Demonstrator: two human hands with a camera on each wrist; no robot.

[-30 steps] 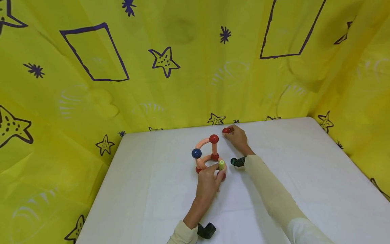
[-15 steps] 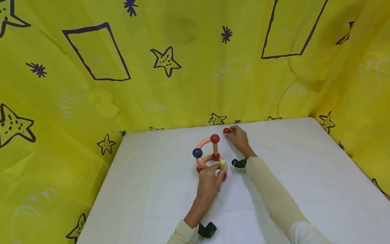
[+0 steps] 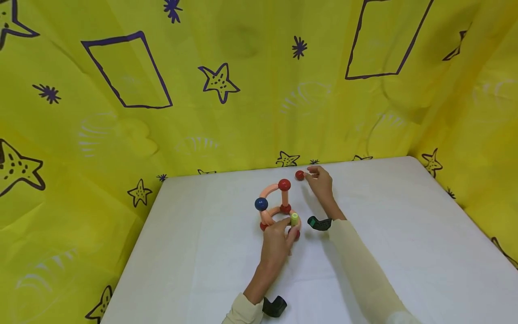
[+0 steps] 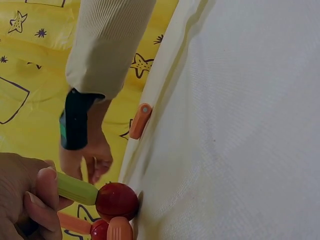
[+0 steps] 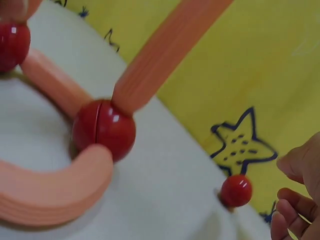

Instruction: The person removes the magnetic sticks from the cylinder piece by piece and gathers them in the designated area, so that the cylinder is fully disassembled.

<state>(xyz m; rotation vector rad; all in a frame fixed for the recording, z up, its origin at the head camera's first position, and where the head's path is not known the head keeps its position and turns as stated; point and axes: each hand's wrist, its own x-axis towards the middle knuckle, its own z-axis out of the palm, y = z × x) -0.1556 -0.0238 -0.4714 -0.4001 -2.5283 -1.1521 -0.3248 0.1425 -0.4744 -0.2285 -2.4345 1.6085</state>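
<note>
My left hand [image 3: 275, 240] pinches a light green magnetic stick [image 3: 294, 219] between thumb and fingers. In the left wrist view the stick's [image 4: 77, 189] lower end meets a red ball [image 4: 117, 201]. Beside that hand stands a frame of peach sticks and balls: a curved base, an upright peach stick [image 3: 285, 198], a top red ball [image 3: 284, 184] and a blue ball [image 3: 261, 204]. The fingers hide part of its front. Near the table's back edge lies a loose red ball [image 3: 299, 175]. My right hand [image 3: 322, 184] hovers beside it, fingers loosely bent and apart from the ball [image 5: 236, 190].
The white-covered table [image 3: 174, 252] meets a yellow patterned curtain [image 3: 251, 126] at its back edge. An orange stick [image 4: 141, 121] shows near the table edge in the left wrist view. Dark wrist cameras, such as the left one [image 3: 275, 307], jut from both wrists.
My right hand has let go of the red ball and drawn slightly back to the right; the ball stays by the back edge. The left hand holds the green stick in the same place.
</note>
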